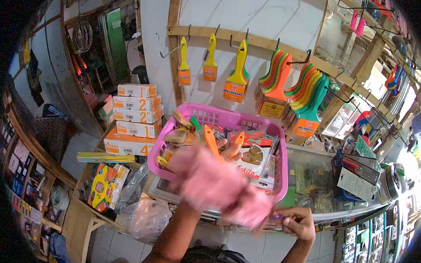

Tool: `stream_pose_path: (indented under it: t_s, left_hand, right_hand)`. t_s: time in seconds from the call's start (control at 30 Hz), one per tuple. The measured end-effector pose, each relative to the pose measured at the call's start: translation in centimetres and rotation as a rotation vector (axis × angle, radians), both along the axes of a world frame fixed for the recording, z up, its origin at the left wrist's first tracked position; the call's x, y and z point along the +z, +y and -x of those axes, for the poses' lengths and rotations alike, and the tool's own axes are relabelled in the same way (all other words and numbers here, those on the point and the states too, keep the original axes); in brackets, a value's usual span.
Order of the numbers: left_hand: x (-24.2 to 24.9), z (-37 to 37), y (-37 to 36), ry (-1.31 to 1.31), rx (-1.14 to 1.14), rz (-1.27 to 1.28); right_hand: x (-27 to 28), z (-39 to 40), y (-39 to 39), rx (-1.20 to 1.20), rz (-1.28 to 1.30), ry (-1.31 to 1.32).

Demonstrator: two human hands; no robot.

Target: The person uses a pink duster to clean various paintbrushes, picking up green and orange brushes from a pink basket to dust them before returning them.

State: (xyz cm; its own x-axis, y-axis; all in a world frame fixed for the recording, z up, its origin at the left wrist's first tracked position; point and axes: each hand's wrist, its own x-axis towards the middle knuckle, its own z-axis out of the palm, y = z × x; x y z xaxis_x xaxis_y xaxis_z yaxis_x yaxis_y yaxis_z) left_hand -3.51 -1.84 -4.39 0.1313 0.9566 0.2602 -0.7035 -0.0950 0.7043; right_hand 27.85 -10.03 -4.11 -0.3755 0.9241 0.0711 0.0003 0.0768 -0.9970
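Note:
A pink cloth, smeared by motion, hangs over the front of the pink basket. My left hand reaches in behind it. Its fingers curl around an orange handle that looks like a paintbrush's; the palm is hidden. Another orange handle stands right beside the fingers. At the cloth's right end, my right hand is closed in a pinch on a thin dark part that seems to belong to the cloth. A carded package with red print lies inside the basket, near the left fingers.
Under the basket is a glass counter. Stacked orange-and-white boxes stand left, above a yellow box and clear plastic bags. Paintbrushes hang from hooks on a wooden rail. A dark bin of packages sits right.

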Motion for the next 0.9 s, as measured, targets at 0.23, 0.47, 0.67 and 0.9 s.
stream_pose_path:
  t_s: [0.23, 0.47, 0.67, 0.9]
  left_hand:
    - [-1.0, 0.3, 1.4, -0.464, -0.318, 0.009]
    - [0.1, 0.1, 1.0, 0.223, 0.038, -0.241]
    - [-1.8, 0.0, 1.2, 0.010, 0.078, -0.102]
    - [-0.9, 0.0, 1.0, -0.571, -0.315, -0.051]
  right_hand:
    - [0.3, -0.6, 0.1, -0.023, 0.053, -0.081]
    - [-0.5, -1.0, -0.8, -0.169, 0.033, -0.088]
    - [1.8, -0.1, -1.1, -0.233, 0.076, -0.037]
    - [-0.3, -0.5, -0.4, -0.197, 0.002, -0.025]
